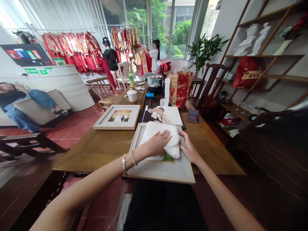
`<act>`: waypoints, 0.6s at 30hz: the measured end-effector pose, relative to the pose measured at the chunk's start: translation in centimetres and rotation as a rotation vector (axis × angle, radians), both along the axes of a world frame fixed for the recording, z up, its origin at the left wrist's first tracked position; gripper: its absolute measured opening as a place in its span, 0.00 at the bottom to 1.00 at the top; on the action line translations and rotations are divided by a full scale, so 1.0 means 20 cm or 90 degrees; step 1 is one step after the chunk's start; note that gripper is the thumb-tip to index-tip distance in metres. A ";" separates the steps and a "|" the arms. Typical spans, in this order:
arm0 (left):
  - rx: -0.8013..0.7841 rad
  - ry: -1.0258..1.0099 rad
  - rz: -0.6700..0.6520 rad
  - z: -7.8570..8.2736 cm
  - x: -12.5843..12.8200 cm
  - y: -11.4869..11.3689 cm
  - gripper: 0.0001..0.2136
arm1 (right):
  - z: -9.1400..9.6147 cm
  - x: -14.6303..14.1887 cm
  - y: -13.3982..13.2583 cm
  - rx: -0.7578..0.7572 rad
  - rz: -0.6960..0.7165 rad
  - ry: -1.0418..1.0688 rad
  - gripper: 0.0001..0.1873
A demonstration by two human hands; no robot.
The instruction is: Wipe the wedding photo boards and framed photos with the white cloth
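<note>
A grey-white picture frame (166, 171) lies flat at the near edge of the wooden table (103, 150), partly overhanging it. A white cloth (160, 131) covers most of its picture. My left hand (157, 144) lies flat on the cloth with its fingers stretched out. My right hand (189, 149) rests on the frame at the cloth's right edge, and its fingers curl onto the cloth's folded end. Beads circle my left wrist; a ring shows on the right hand.
A second framed photo (117, 117) and an unframed print (162, 115) lie farther back. Behind them stand a white cup (132, 95), a green bottle (131, 79) and a red gift bag (180, 88). Two people stand by racks of red garments. Shelves line the right wall.
</note>
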State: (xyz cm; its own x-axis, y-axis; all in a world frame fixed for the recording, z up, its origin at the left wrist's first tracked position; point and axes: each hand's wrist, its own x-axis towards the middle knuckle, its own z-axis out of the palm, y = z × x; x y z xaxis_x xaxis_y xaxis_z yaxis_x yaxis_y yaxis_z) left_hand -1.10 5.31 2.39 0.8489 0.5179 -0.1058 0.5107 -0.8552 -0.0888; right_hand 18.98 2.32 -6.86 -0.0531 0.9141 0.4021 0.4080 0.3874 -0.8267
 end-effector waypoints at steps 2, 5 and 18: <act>-0.026 0.013 -0.031 0.03 -0.04 -0.13 0.29 | 0.00 0.00 0.00 -0.002 0.016 0.001 0.34; -0.091 0.027 -0.089 0.11 -0.08 -0.37 0.26 | 0.00 0.00 0.01 -0.015 0.021 -0.005 0.34; 0.048 0.000 0.176 -0.03 0.06 -0.44 0.30 | 0.00 0.01 0.01 -0.024 0.029 -0.017 0.34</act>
